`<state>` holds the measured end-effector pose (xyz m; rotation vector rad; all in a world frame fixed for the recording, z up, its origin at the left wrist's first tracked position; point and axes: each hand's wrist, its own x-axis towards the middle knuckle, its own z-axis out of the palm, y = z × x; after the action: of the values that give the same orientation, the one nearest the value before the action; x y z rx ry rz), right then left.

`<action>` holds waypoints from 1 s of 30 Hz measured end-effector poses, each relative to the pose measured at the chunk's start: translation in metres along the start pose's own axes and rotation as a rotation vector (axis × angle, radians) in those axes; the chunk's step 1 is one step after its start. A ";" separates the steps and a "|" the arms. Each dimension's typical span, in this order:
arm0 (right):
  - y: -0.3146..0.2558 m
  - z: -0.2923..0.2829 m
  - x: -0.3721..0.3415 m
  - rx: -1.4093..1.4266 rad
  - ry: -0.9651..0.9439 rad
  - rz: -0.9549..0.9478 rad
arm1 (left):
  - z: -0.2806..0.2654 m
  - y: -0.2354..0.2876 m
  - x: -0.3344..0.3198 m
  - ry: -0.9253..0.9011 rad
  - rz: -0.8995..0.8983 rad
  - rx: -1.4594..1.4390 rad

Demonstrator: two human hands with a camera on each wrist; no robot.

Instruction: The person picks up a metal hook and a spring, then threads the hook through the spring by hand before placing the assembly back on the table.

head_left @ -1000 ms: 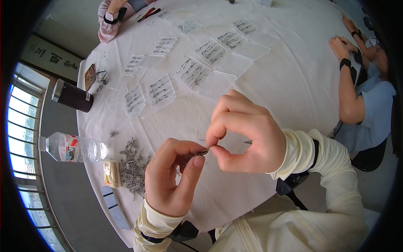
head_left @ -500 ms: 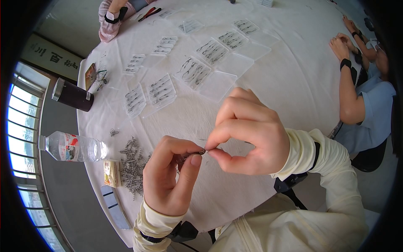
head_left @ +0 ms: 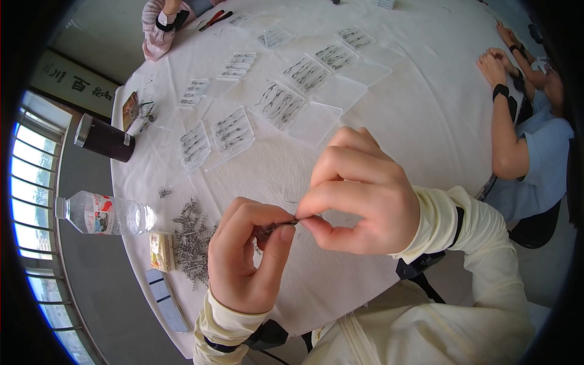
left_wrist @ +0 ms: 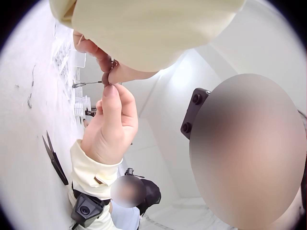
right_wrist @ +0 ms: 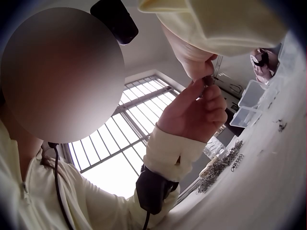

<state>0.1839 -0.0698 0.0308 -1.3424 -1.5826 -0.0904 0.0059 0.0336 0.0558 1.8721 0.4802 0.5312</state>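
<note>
Both hands meet over the near part of the white-clothed table. A small dark metal piece (head_left: 292, 222) is pinched between thumb and index finger of my left hand (head_left: 243, 277); its exact kind I cannot tell. My right hand (head_left: 372, 204) pinches the end of that piece, with its fingertips right against the left ones. In the left wrist view a thin dark wire-like part (left_wrist: 88, 84) sticks out past the fingers. Beside the left hand lies a heap of small metal coil springs (head_left: 191, 246), partly hidden behind it.
Clear plastic boxes (head_left: 234, 131) with wire rigs spread across the table. To the left are a water bottle (head_left: 103, 213), a dark flask (head_left: 104, 139), a small yellowish pack (head_left: 162, 251) and a grey flat case (head_left: 167, 301). Black scissors (left_wrist: 56, 165) lie near my right forearm. Other people sit around the table.
My right hand has shifted slightly and its fingers have closed in toward the left fingertips. The left hand has barely moved and keeps pinching the metal piece.
</note>
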 end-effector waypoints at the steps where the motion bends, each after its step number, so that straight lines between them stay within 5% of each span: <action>1: 0.000 0.000 0.000 0.000 0.000 0.000 | 0.000 -0.001 0.000 -0.001 0.004 0.008; 30: 0.006 0.000 0.002 0.296 -0.082 0.170 | 0.002 -0.002 -0.001 -0.024 -0.037 0.005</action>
<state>0.1890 -0.0665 0.0292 -1.2518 -1.4757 0.2954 0.0062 0.0324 0.0534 1.8684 0.4994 0.4834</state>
